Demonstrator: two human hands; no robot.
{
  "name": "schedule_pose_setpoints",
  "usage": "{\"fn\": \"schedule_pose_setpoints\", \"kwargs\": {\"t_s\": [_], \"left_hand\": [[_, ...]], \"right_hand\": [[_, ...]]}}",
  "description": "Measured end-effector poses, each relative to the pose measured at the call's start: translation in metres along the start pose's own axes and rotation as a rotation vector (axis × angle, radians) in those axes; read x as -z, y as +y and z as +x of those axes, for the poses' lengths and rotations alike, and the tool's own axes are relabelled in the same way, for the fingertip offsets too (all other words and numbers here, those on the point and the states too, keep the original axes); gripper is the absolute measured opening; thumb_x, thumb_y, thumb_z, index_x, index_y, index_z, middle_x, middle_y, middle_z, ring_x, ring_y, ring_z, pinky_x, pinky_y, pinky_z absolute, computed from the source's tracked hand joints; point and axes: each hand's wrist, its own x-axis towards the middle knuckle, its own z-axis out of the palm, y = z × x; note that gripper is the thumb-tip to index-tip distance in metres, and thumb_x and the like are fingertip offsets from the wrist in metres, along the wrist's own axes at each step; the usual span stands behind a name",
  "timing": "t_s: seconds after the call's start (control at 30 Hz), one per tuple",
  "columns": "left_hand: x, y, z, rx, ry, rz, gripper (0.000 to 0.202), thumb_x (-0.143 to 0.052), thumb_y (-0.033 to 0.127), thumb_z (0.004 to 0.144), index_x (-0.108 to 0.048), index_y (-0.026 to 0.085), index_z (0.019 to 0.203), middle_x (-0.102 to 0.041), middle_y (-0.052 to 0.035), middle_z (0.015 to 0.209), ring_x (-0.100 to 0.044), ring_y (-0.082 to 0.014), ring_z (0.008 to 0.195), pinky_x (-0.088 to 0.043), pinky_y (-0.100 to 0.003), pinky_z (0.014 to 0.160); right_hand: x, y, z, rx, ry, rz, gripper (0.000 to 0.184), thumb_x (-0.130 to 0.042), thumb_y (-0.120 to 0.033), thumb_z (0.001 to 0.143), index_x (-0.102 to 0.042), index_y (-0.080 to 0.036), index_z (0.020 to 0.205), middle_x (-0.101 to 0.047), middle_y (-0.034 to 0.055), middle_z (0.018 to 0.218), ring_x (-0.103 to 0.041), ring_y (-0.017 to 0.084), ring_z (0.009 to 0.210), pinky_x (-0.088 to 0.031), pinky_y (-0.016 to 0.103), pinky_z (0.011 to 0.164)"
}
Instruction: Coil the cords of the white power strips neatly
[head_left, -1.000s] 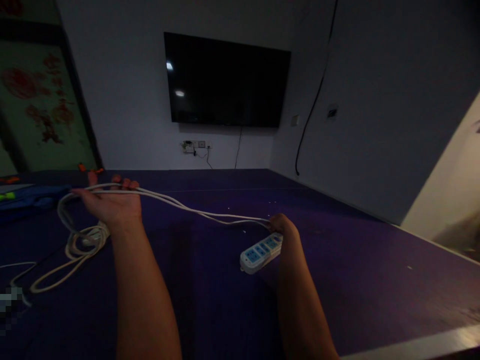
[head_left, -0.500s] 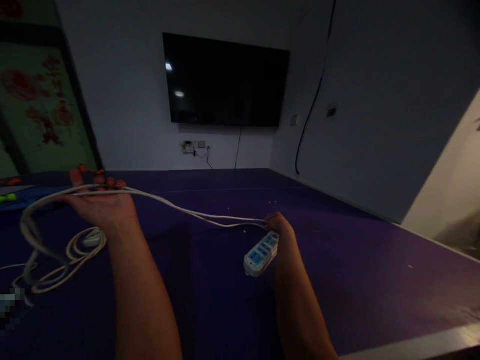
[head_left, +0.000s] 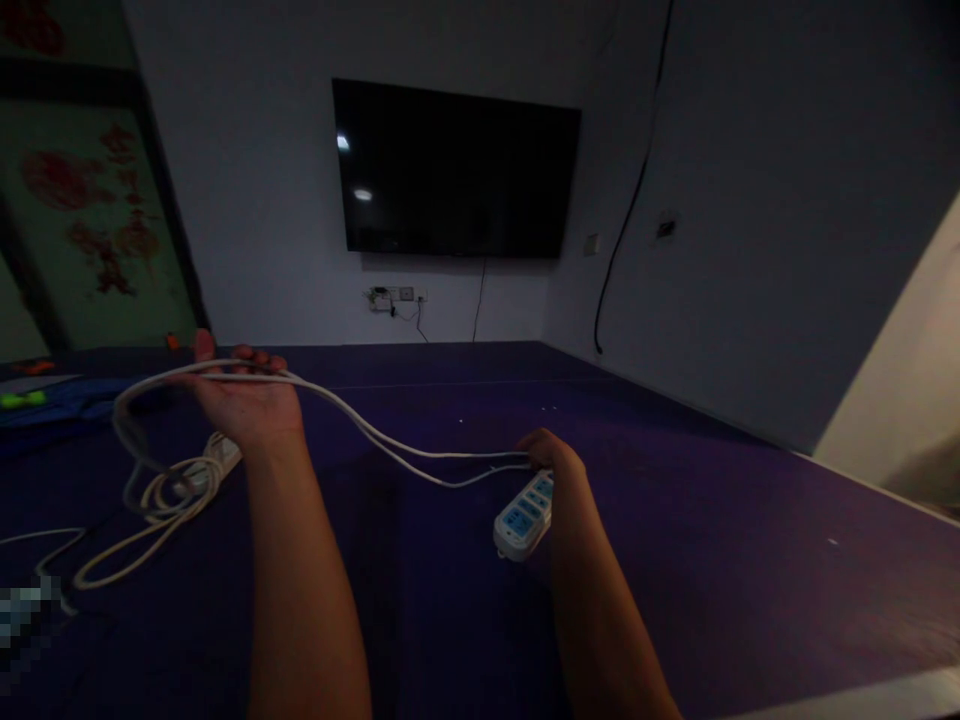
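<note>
A white power cord point(head_left: 360, 425) runs doubled between my two hands. My left hand point(head_left: 259, 405) is palm up on the left, with the cord lying across the palm and its fingers loosely curled around it. From there a loop droops toward the surface. My right hand point(head_left: 553, 450) grips the far end of a white power strip point(head_left: 523, 517) with blue socket faces, together with the cord ends; its fingertips are partly hidden. Behind my left forearm lies a second white power strip point(head_left: 226, 455), with coiled cream cord point(head_left: 161, 500) around it.
Everything lies on a wide purple surface point(head_left: 442, 600). Blue cloth point(head_left: 97, 400) with a bright green item point(head_left: 22, 399) is at the left. A pixelated object point(head_left: 22, 615) sits at the lower left. A television point(head_left: 457, 175) hangs on the back wall above several sockets point(head_left: 397, 296).
My left hand and its cord loop have shifted right in view, and the cord sags more between my hands. More of the second power strip shows. My right hand stays on its strip.
</note>
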Motion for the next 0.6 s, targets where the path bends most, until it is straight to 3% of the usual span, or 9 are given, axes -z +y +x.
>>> {"fn": "schedule_pose_setpoints", "kwargs": {"t_s": [0.2,0.33,0.47,0.53,0.6], "left_hand": [[-0.009,-0.004,-0.006,-0.012,-0.019,-0.034,0.06,-0.003,0.062,0.085,-0.048,0.021,0.086,-0.044,0.0035,0.054,-0.044,-0.01,0.049,-0.031,-0.021,0.048],[-0.01,-0.005,-0.007,0.021,-0.033,-0.046,0.06,-0.003,0.06,0.086,-0.049,0.022,0.096,-0.042,0.0037,0.052,-0.042,-0.0114,0.047,-0.03,-0.022,0.047],[-0.011,-0.005,-0.007,0.025,-0.047,-0.051,0.059,-0.007,0.061,0.086,-0.05,0.022,0.098,-0.044,0.0035,0.053,-0.041,-0.0115,0.046,-0.03,-0.022,0.047],[-0.012,-0.005,-0.007,0.024,-0.035,-0.045,0.059,-0.008,0.062,0.086,-0.05,0.022,0.097,-0.045,0.0033,0.053,-0.042,-0.0114,0.047,-0.031,-0.021,0.047],[-0.012,-0.005,-0.007,0.018,-0.023,-0.038,0.06,-0.008,0.063,0.086,-0.051,0.022,0.096,-0.046,0.003,0.054,-0.043,-0.0113,0.047,-0.031,-0.021,0.047]], "right_hand": [[0.015,-0.029,0.005,0.099,-0.071,0.076,0.034,-0.058,-0.03,0.083,-0.054,-0.017,0.115,-0.056,0.0079,0.117,-0.057,0.019,0.099,-0.049,0.037,0.083],[0.017,-0.063,0.01,0.284,-0.105,0.158,0.054,-0.077,-0.024,0.063,-0.059,-0.021,0.115,-0.061,0.0051,0.116,-0.057,0.017,0.103,-0.044,0.022,0.086],[-0.005,-0.094,0.012,0.534,-0.378,0.284,0.064,-0.081,-0.03,0.052,-0.062,-0.019,0.112,-0.066,0.0054,0.107,-0.061,0.018,0.096,-0.046,0.023,0.079],[-0.021,-0.105,0.014,0.577,-0.534,0.235,0.057,-0.082,-0.032,0.049,-0.066,-0.02,0.103,-0.068,0.0011,0.097,-0.062,0.016,0.088,-0.045,0.021,0.074],[-0.034,-0.112,0.015,0.58,-0.605,0.181,0.046,-0.081,-0.032,0.049,-0.069,-0.019,0.092,-0.068,-0.0018,0.084,-0.061,0.014,0.08,-0.044,0.02,0.069]]}}
